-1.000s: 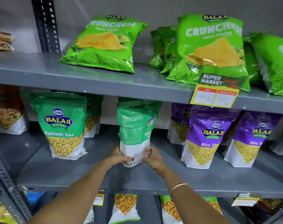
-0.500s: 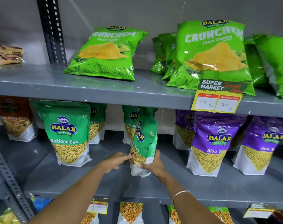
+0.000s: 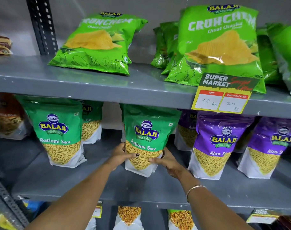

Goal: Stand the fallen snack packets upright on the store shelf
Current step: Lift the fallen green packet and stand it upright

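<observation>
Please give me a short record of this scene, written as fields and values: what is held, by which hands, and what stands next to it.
held item: green Ratlami Sev packet, upright, front facing the camera
left hand: grips the packet's lower left edge
right hand: grips the packet's lower right edge
support: middle shelf; packet's base is on or just above it
left neighbour: second Ratlami Sev packet, upright
right neighbour: purple Aloo Sev packet, upright
</observation>
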